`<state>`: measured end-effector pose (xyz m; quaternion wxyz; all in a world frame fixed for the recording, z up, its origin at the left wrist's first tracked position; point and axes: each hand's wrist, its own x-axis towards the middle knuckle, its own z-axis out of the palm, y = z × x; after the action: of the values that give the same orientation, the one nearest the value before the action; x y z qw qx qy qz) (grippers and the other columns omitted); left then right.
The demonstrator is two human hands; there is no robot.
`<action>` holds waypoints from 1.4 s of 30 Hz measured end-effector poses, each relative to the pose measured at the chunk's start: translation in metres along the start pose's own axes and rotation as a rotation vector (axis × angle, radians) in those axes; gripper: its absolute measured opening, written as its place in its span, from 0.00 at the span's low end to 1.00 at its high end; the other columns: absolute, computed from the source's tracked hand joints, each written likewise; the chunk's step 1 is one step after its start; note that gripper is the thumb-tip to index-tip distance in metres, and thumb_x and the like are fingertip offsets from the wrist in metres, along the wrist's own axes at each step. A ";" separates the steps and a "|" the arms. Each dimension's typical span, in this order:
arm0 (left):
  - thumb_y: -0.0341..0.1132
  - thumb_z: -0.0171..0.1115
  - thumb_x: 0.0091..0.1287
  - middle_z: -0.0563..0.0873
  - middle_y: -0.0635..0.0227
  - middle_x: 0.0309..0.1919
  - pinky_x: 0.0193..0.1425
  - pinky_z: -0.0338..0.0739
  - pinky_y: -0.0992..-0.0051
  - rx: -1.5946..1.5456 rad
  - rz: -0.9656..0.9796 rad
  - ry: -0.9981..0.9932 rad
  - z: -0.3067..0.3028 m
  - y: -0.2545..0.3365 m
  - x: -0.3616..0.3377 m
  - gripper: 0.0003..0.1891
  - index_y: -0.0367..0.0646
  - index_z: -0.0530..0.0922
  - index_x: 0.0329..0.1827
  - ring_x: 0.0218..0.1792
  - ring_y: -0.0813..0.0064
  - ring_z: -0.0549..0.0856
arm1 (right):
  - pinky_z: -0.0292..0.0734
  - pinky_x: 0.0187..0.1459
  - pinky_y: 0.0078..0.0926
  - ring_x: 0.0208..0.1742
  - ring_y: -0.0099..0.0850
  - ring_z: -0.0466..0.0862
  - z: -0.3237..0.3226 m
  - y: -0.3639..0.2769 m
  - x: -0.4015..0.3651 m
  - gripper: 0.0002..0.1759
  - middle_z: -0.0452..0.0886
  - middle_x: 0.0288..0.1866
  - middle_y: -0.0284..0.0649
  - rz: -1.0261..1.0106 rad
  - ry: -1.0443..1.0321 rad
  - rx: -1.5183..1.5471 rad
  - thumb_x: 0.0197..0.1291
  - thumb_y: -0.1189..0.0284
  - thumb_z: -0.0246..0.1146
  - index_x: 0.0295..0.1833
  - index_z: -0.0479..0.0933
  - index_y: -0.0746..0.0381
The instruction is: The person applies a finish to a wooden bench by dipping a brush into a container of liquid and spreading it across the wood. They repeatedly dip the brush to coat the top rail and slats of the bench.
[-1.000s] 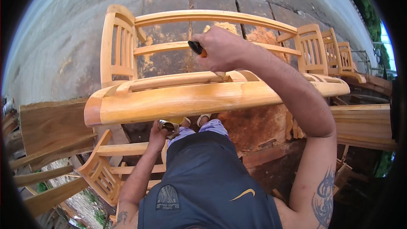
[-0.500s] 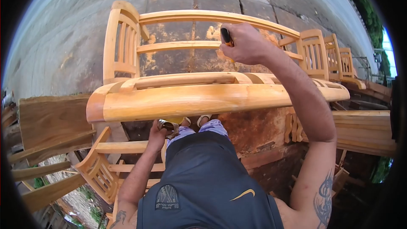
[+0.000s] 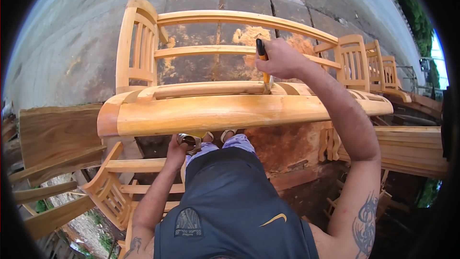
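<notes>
A wooden bench frame [image 3: 230,112] with a broad, rounded, glossy rail lies crosswise in front of me. My right hand [image 3: 280,60] is wrapped round the black and orange handle of a paintbrush [image 3: 263,62]. The brush points down, its bristle end at the slatted part just behind the broad rail. Below the rail's near side, my left hand [image 3: 177,148] holds a metal can [image 3: 190,143] tilted on its side, with something yellow at its mouth. The contents of the can cannot be made out.
More slatted wooden chair frames stand at the right [image 3: 373,62] and lower left [image 3: 112,196]. A wide brown board [image 3: 57,134] lies at the left, and stacked planks [image 3: 407,148] at the right. My feet are just below the rail, on a stained floor [image 3: 287,153].
My right hand has moved slightly down and to the right with the brush, whose lower part now shows at the slats. My left hand and the can have hardly moved.
</notes>
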<state>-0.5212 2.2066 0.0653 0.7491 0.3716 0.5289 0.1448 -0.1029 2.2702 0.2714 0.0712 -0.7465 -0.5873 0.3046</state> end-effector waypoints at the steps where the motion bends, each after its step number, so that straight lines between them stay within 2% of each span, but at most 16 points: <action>1: 0.18 0.50 0.61 0.84 0.58 0.54 0.56 0.87 0.67 -0.011 -0.010 0.007 0.000 0.000 -0.001 0.28 0.34 0.71 0.69 0.53 0.65 0.87 | 0.78 0.30 0.35 0.24 0.33 0.81 -0.007 0.008 0.000 0.15 0.80 0.24 0.41 0.112 0.000 0.035 0.64 0.66 0.69 0.35 0.76 0.66; 3: 0.17 0.50 0.61 0.84 0.58 0.54 0.56 0.87 0.67 -0.020 0.024 0.015 0.002 0.004 -0.006 0.29 0.34 0.71 0.70 0.53 0.65 0.87 | 0.77 0.25 0.29 0.23 0.25 0.81 -0.033 0.014 -0.005 0.14 0.81 0.26 0.37 0.274 0.069 0.135 0.65 0.65 0.69 0.37 0.77 0.65; 4: 0.17 0.50 0.61 0.84 0.58 0.54 0.56 0.87 0.67 -0.019 0.040 0.016 0.003 0.006 -0.007 0.30 0.34 0.70 0.70 0.53 0.65 0.87 | 0.78 0.23 0.24 0.23 0.23 0.82 -0.039 0.027 -0.003 0.15 0.83 0.26 0.37 0.269 0.113 0.283 0.67 0.63 0.69 0.38 0.79 0.65; 7: 0.17 0.51 0.60 0.84 0.56 0.55 0.55 0.88 0.66 -0.018 0.042 0.003 -0.001 -0.002 -0.002 0.31 0.33 0.70 0.71 0.53 0.63 0.88 | 0.79 0.23 0.21 0.23 0.21 0.83 -0.029 0.023 -0.009 0.17 0.83 0.25 0.37 0.229 0.341 0.357 0.69 0.61 0.70 0.39 0.80 0.65; 12: 0.16 0.52 0.58 0.86 0.54 0.53 0.53 0.90 0.64 -0.056 -0.022 -0.005 0.007 0.018 -0.009 0.30 0.31 0.71 0.68 0.51 0.60 0.90 | 0.76 0.20 0.22 0.18 0.23 0.82 -0.016 0.030 -0.046 0.20 0.81 0.19 0.37 0.373 0.114 0.304 0.68 0.59 0.69 0.37 0.80 0.66; 16: 0.17 0.50 0.59 0.86 0.56 0.51 0.54 0.89 0.66 0.013 -0.013 -0.022 0.004 0.009 -0.001 0.26 0.33 0.74 0.64 0.48 0.62 0.90 | 0.77 0.19 0.23 0.17 0.23 0.81 -0.050 0.038 -0.057 0.21 0.80 0.19 0.38 0.392 0.283 0.320 0.68 0.58 0.69 0.39 0.79 0.68; 19: 0.17 0.49 0.60 0.87 0.55 0.50 0.53 0.89 0.66 0.120 0.000 0.027 -0.004 -0.010 0.013 0.25 0.32 0.74 0.63 0.47 0.61 0.91 | 0.78 0.20 0.23 0.18 0.23 0.81 -0.032 0.055 -0.035 0.21 0.80 0.20 0.39 0.464 0.140 0.403 0.68 0.59 0.68 0.40 0.79 0.70; 21: 0.18 0.49 0.60 0.87 0.54 0.50 0.54 0.89 0.66 0.103 0.004 -0.012 -0.005 -0.008 0.015 0.24 0.31 0.74 0.63 0.47 0.61 0.91 | 0.80 0.20 0.26 0.19 0.26 0.83 -0.005 0.055 -0.013 0.22 0.83 0.22 0.42 0.512 0.160 0.315 0.69 0.59 0.67 0.39 0.80 0.72; 25: 0.19 0.50 0.60 0.88 0.53 0.50 0.55 0.88 0.66 0.106 0.006 -0.029 -0.004 -0.002 0.012 0.24 0.30 0.75 0.62 0.48 0.60 0.91 | 0.86 0.31 0.33 0.25 0.35 0.89 0.032 0.070 0.031 0.26 0.88 0.31 0.50 0.474 0.119 0.228 0.69 0.55 0.67 0.45 0.80 0.74; 28: 0.19 0.51 0.59 0.88 0.53 0.50 0.55 0.88 0.67 0.128 -0.003 0.005 0.001 0.008 0.006 0.26 0.30 0.74 0.64 0.47 0.61 0.91 | 0.87 0.39 0.36 0.31 0.41 0.91 0.035 0.077 0.035 0.26 0.88 0.33 0.52 0.287 0.431 0.079 0.68 0.55 0.67 0.45 0.81 0.73; 31: 0.20 0.52 0.58 0.88 0.53 0.49 0.54 0.87 0.67 0.128 0.006 -0.002 0.006 0.015 0.002 0.26 0.30 0.75 0.64 0.46 0.61 0.91 | 0.87 0.42 0.40 0.36 0.46 0.91 0.023 0.062 0.006 0.27 0.88 0.34 0.55 0.383 0.242 0.191 0.68 0.53 0.68 0.44 0.82 0.72; 32: 0.20 0.52 0.58 0.88 0.53 0.49 0.53 0.87 0.67 0.121 0.007 -0.015 0.004 0.013 0.004 0.26 0.30 0.75 0.63 0.46 0.61 0.92 | 0.86 0.37 0.38 0.31 0.41 0.90 0.032 0.065 -0.007 0.25 0.87 0.31 0.51 0.309 0.278 0.118 0.67 0.55 0.69 0.43 0.81 0.70; 35: 0.20 0.52 0.58 0.88 0.53 0.49 0.52 0.88 0.67 0.088 0.001 -0.028 0.000 0.005 0.009 0.25 0.30 0.76 0.62 0.45 0.61 0.92 | 0.84 0.30 0.34 0.26 0.32 0.87 -0.006 0.035 -0.047 0.23 0.85 0.26 0.46 0.427 0.169 0.284 0.67 0.56 0.70 0.43 0.81 0.69; 38: 0.20 0.52 0.58 0.88 0.52 0.48 0.52 0.88 0.67 0.058 -0.015 -0.029 0.004 0.010 0.008 0.24 0.30 0.76 0.61 0.44 0.60 0.92 | 0.81 0.25 0.29 0.23 0.25 0.84 -0.040 0.020 -0.068 0.22 0.83 0.23 0.41 0.446 0.229 0.341 0.67 0.56 0.71 0.43 0.81 0.68; 41: 0.20 0.51 0.59 0.88 0.51 0.48 0.52 0.89 0.66 0.062 -0.015 -0.028 0.005 0.007 0.009 0.23 0.29 0.76 0.60 0.45 0.59 0.92 | 0.80 0.24 0.27 0.21 0.24 0.83 -0.038 0.031 -0.060 0.24 0.83 0.24 0.41 0.444 0.312 0.411 0.68 0.54 0.70 0.43 0.82 0.68; 42: 0.20 0.51 0.59 0.88 0.51 0.48 0.52 0.90 0.65 0.087 -0.003 -0.021 0.002 0.000 0.012 0.23 0.29 0.76 0.60 0.45 0.58 0.93 | 0.83 0.28 0.29 0.25 0.26 0.85 -0.028 0.034 -0.050 0.24 0.84 0.27 0.43 0.477 0.225 0.338 0.68 0.54 0.69 0.44 0.82 0.69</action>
<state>-0.5145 2.2133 0.0577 0.7379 0.4047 0.5274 0.1166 -0.0655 2.2208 0.2971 0.1853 -0.8699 -0.3249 0.3215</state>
